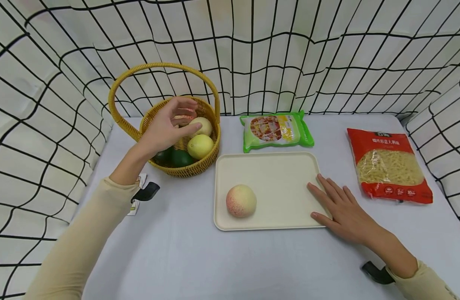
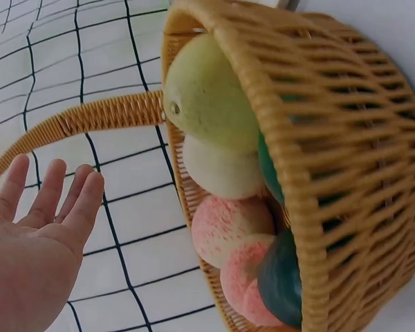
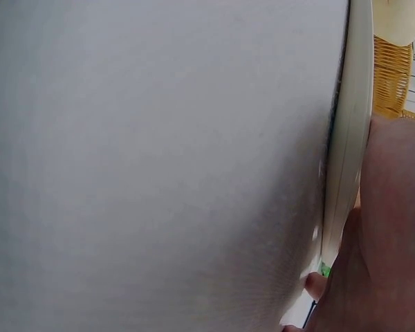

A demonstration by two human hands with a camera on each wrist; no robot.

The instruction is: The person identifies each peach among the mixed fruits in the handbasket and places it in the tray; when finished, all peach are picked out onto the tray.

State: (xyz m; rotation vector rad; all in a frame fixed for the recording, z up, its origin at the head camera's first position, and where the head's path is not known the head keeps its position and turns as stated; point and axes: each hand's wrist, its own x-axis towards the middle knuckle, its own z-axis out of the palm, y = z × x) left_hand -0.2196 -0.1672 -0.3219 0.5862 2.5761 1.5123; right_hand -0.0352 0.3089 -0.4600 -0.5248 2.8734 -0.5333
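My left hand (image 1: 166,127) is over the wicker basket (image 1: 192,168), its fingers loosely bent and holding nothing. Inside the basket lie a yellow-green fruit (image 1: 200,146), a paler round fruit (image 1: 202,126) and dark green fruits (image 1: 181,158). The left wrist view also shows pink-speckled peaches (image 2: 228,228) there, and the palm beside the basket's handle (image 2: 90,119). With fingers spread, my right hand (image 1: 344,214) rests on the right edge of a cream tray (image 1: 278,191). A single peach (image 1: 241,201) sits toward the tray's left side.
Behind the tray lies a green food packet (image 1: 276,130). A red bag of pasta (image 1: 391,166) is at the right. A small printed packet (image 1: 133,207) is partly hidden under the left forearm. Black wire grid (image 1: 271,54) encloses the white table at the back and sides.
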